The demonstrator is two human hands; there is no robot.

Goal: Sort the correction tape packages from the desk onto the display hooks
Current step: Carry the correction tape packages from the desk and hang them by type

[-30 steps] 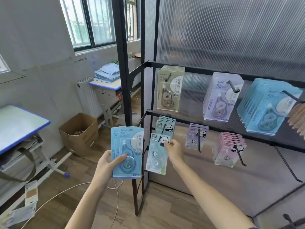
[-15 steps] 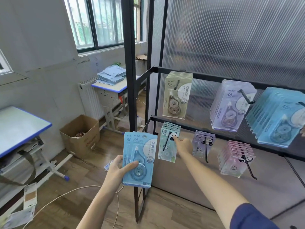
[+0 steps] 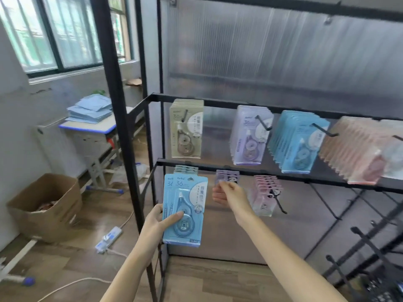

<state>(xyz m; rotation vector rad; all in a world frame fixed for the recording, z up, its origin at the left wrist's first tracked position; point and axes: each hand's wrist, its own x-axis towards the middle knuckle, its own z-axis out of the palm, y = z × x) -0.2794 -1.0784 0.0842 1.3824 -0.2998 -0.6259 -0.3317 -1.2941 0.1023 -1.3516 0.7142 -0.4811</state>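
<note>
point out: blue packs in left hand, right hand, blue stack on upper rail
blue packs (image 3: 185, 205), head view, front card of the held pair.
right hand (image 3: 231, 194), head view, back of hand.
blue stack (image 3: 302, 142), head view, front package face.

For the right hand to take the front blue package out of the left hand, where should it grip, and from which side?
Probably the top right corner of the blue package, approached from the right. The flat card stands upright facing the camera; the left hand covers its lower left, thumb across the front, while the right hand hangs empty beside it.
</note>
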